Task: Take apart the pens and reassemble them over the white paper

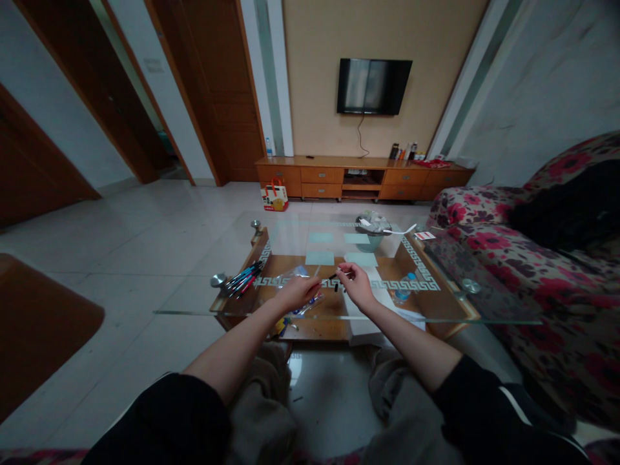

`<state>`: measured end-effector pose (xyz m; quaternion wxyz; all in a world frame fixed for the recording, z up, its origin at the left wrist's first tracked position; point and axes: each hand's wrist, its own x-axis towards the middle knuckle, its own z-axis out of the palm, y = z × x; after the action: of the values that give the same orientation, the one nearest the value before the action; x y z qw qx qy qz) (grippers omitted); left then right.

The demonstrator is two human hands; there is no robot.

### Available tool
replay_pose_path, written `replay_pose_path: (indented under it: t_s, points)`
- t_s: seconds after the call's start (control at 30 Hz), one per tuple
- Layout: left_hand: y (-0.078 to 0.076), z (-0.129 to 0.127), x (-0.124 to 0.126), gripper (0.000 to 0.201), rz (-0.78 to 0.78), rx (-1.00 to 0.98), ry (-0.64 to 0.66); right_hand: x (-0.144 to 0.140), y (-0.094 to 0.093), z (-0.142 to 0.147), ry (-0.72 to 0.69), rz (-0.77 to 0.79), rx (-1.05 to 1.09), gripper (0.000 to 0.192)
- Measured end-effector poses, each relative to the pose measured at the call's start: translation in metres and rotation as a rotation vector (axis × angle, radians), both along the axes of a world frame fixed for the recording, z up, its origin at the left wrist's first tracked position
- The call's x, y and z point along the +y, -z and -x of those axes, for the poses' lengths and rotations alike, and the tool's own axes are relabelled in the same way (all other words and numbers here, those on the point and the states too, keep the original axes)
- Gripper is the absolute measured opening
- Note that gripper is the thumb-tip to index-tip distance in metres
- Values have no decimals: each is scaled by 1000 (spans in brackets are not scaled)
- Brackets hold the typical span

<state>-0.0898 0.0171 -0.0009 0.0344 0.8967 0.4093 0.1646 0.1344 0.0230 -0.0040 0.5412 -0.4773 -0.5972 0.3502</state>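
Note:
My left hand (pixel 296 290) and my right hand (pixel 356 284) meet over the glass coffee table (pixel 194 303). The right hand pinches a thin pen part with a black tip (pixel 335 279) between its fingers. In the left hand's fingertips is a slim clear piece (pixel 316 274), pointing toward the right hand. Under the left hand lies a clear plastic bag (pixel 295 274) with small coloured items. A bundle of several coloured pens (pixel 245 278) rests on the glass to the left of both hands.
A bowl with white scraps (pixel 372 227) stands at the table's far side, a small red card (pixel 425 236) beside it. A plastic bottle (pixel 403 292) and papers lie on the lower shelf. A floral sofa (pixel 533 258) borders the right; a TV cabinet (pixel 363 175) is beyond.

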Motion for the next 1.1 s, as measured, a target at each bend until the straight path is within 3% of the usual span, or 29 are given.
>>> replay_pose_path:
  t_s: [0.4,0.8,0.9,1.1]
  points:
    - [-1,0,-2,27,13,-8,-7,4,5,-3,47,-40,9,36]
    - [-2,0,-2,28,15,17,-16,17,16,-12,193,-16,49,41]
    - [-1,0,-1,30,19,13,-24,17,15,-16,184,-46,-23,37]
    - [1,2,1,30,10,14,-25,12,14,-25,70,-162,-390,23]
